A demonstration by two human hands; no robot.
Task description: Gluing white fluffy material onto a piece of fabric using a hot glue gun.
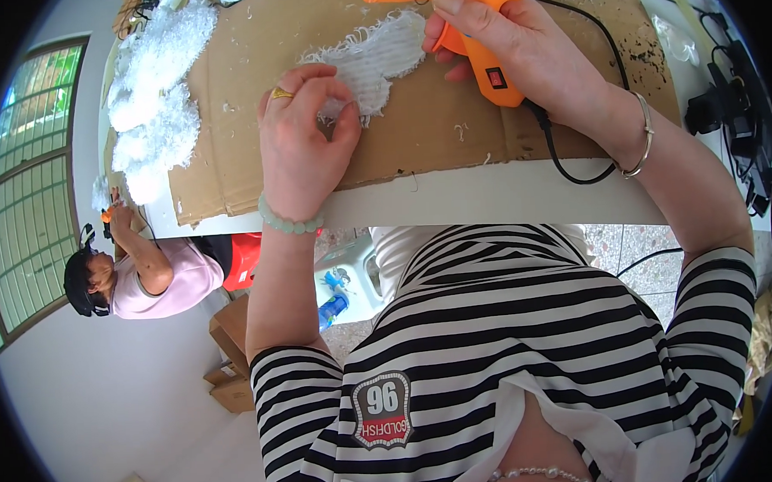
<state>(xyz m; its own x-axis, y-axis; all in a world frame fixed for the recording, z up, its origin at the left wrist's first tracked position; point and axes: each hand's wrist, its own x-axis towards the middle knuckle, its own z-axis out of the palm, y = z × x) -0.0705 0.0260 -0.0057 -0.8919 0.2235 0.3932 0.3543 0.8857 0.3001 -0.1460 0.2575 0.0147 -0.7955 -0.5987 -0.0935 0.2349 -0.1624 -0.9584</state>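
Note:
My right hand [537,53] is wrapped round the handle of an orange hot glue gun [488,64], its nozzle pointing left near the top edge. A black cord runs from the base of the handle. On brown cardboard [433,140] lies a white ribbed piece of fabric [378,65] with frayed, fringed edges. My left hand [306,137] rests at the fabric's left end, fingers curled and thumb bent in, pinching its edge; the fingertips are partly hidden.
Fluffy white fringed material [160,87] is heaped at the left of the table [487,198]. Black cables and plugs [725,110] lie at the right edge. Another person [168,272] works at the far left. Below the table stands a pale stool [353,277] with blue items; cardboard boxes [229,355] sit by the wall.

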